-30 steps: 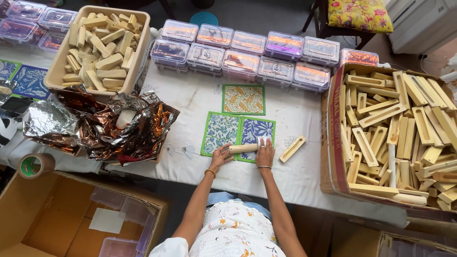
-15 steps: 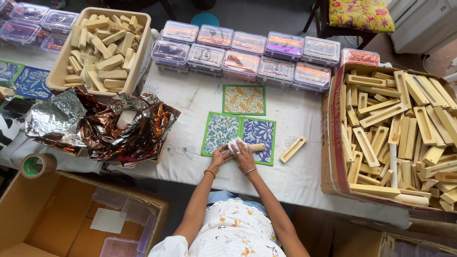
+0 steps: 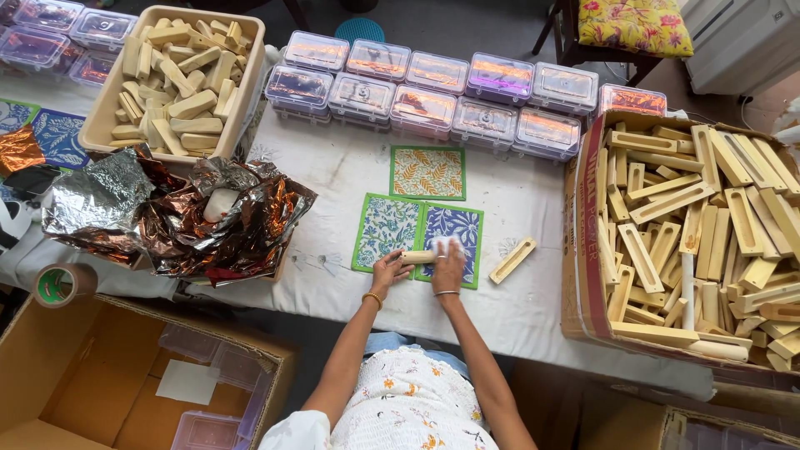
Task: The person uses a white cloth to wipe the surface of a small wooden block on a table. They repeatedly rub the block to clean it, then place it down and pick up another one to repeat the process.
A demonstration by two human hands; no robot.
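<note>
My left hand (image 3: 388,272) grips the left end of a short pale wooden piece (image 3: 417,257) lying across two patterned square mats (image 3: 385,229) on the white tablecloth. My right hand (image 3: 448,267) presses a small white cloth (image 3: 447,246) onto the right end of that piece. A hollowed wooden tray piece (image 3: 512,260) lies loose just right of the blue patterned mat (image 3: 457,229). A third mat, orange and green (image 3: 427,172), sits behind them.
A big cardboard box (image 3: 588,225) full of wooden tray pieces stands at right. A beige crate (image 3: 107,112) of wood blocks, crumpled foil (image 3: 175,218), and a tape roll (image 3: 62,284) lie left. Clear lidded plastic boxes (image 3: 433,87) line the back. Open cartons (image 3: 100,375) stand below.
My right hand shifted left along the wooden piece and back to its right end, rubbing it with the white cloth. My left hand stayed holding the left end.
</note>
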